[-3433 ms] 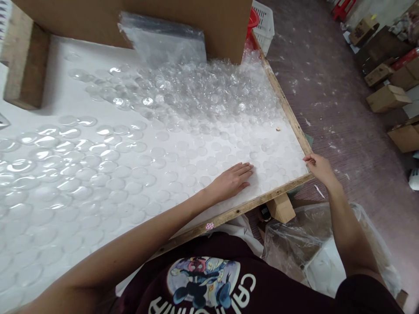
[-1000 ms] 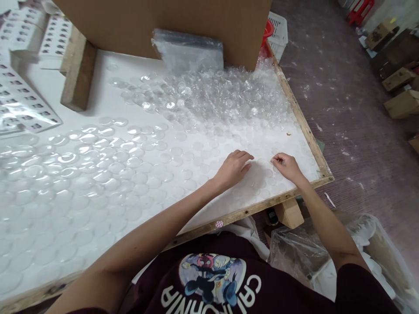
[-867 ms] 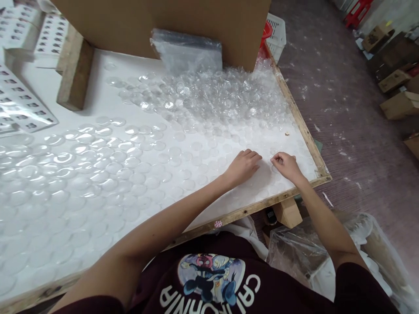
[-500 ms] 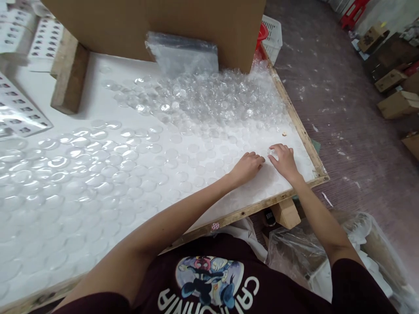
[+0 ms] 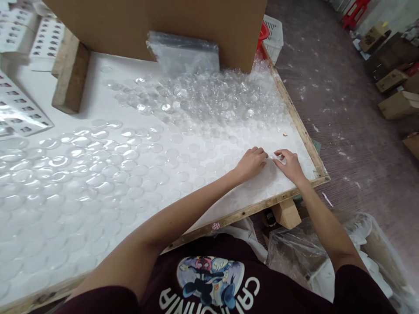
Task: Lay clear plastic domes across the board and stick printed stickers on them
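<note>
My right hand (image 5: 289, 165) pinches a small clear plastic disc (image 5: 273, 158) between thumb and forefinger, near the table's right corner. Close beside it, my left hand (image 5: 251, 164) has its fingers curled together, their tips at the disc's left side; what they grip is hidden. Many flat, clear round discs (image 5: 172, 153) lie in rows over the white tabletop (image 5: 108, 111), to the left of both hands. Beyond the hands is a heap of loose clear plastic pieces (image 5: 225, 98).
A wooden rim (image 5: 248, 212) edges the table. At the back stand a cardboard sheet (image 5: 203, 17) and a clear plastic bag (image 5: 190, 54). Wooden blocks (image 5: 70, 78) and printed sticker sheets (image 5: 19, 107) lie at left. Below right is a plastic-lined box (image 5: 294, 248).
Both hands have shifted slightly to the right. The right thumb and forefinger have drawn closer together around the small clear piece, and the left fingertips have come nearer to it.
</note>
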A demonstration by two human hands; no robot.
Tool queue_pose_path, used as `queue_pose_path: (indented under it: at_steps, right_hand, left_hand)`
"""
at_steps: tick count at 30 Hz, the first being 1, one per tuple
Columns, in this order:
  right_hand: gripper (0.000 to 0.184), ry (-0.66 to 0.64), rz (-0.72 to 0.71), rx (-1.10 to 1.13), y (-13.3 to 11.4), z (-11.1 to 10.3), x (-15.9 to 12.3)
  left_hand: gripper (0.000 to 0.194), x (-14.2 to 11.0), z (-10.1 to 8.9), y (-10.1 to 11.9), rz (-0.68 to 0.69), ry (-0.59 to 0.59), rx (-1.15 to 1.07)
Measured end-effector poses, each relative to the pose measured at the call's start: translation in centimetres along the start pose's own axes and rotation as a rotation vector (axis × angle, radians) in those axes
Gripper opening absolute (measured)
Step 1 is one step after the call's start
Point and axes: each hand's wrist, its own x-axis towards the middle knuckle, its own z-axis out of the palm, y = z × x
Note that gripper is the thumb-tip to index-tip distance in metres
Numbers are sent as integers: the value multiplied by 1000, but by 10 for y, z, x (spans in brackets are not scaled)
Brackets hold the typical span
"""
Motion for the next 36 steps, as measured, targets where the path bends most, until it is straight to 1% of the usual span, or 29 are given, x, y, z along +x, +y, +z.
queue_pose_path:
  at_steps: [4, 9, 12, 14, 18, 23, 26, 28, 32, 36]
  right_hand:
    - [19, 19, 27, 59, 8, -5, -9]
    - [17, 17, 53, -37, 13, -11, -19]
    - [16, 8, 50, -96, 16, -15, -25]
    - [14, 5, 41, -118, 17, -18, -27]
    - [14, 19, 33, -108, 15, -17, -23]
    - [17, 40, 38, -69, 9, -9, -11]
    - [17, 50, 28, -82, 7, -4, -6]
    - [17, 48, 7, -107, 7, -2, -5]
    - [15, 43, -38, -160, 10, -3, -7]
    - [14, 52, -45, -167, 13, -8, -13]
  left_hand:
    - [24, 24, 1, 3, 62, -19, 38]
    - [17, 48, 4, 4, 155, -129, 110]
    - [14, 54, 6, 2, 166, -143, 119]
    - [15, 56, 6, 1, 119, -131, 48]
    - [18, 59, 7, -3, -23, -105, -98]
    - [26, 59, 5, -7, -147, -94, -98]
    - [26, 55, -1, -7, -171, -71, -70]
    - [24, 53, -5, -7, -133, -70, -45]
    - [19, 48, -7, -7, 31, -112, 57]
    - [18, 40, -4, -10, 120, -82, 97]
